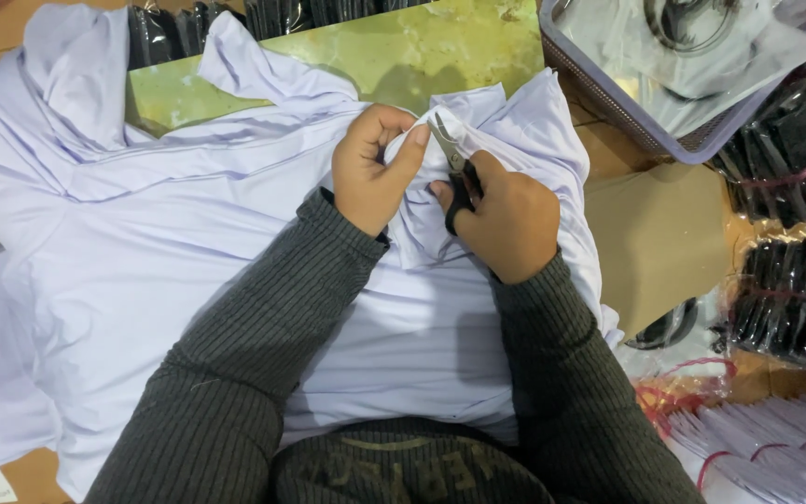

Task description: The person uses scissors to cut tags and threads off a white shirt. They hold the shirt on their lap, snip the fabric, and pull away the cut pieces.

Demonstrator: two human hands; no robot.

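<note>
A pale lilac garment (170, 243) lies spread over the table and my lap. My left hand (375, 168) pinches a fold of its fabric near the collar, thumb pressed on top. My right hand (506, 219) grips small black-handled thread snips (454, 168), whose metal blades point up at the fold right beside my left thumb. Both forearms wear dark ribbed sleeves. Where the blades meet the cloth is partly hidden by my fingers.
A green tabletop (422, 47) shows beyond the garment. A grey mesh basket (608, 103) with clear bags stands at the upper right. Bundles of black packaged items (795, 168) pile along the right. A brown cardboard sheet (655, 233) lies beside them. A white banded stack (776, 448) sits lower right.
</note>
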